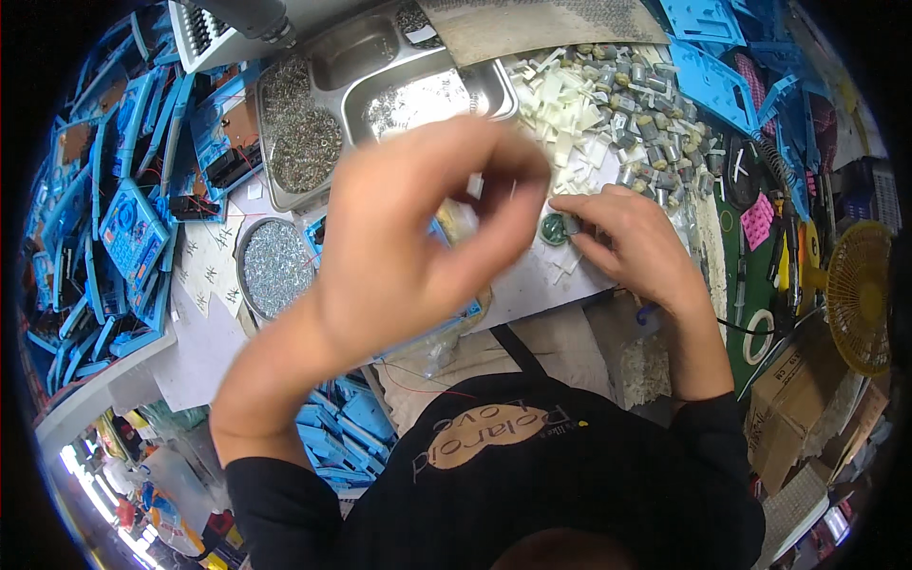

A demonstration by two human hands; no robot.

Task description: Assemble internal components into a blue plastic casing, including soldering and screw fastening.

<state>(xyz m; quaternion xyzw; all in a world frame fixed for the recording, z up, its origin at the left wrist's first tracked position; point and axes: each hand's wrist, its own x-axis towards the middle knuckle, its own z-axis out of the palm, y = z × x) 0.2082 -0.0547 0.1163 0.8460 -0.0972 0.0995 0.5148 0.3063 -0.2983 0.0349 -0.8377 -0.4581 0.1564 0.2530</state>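
My left hand (pixel 418 218) is raised close to the view, blurred by movement. Its fingers curl toward the thumb, and whatever the tips hold is too smeared to make out. Behind it, partly covered, a blue plastic housing (pixel 471 309) lies at the near edge of the worktable. My right hand (pixel 638 237) is low over the table, its thumb and fingers closed at the right side of a small round green container (pixel 553 229). White plastic pieces (pixel 575 109) and small metal motors (pixel 655 119) are heaped just beyond that hand.
A compartmented metal tray (pixel 356 52) with springs stands at the back. Left of centre is a round dish of small screws (pixel 274 266). Blue housings (pixel 133 233) are piled at the far left. A yellow fan (pixel 858 299) and cardboard box (pixel 793 404) stand at right.
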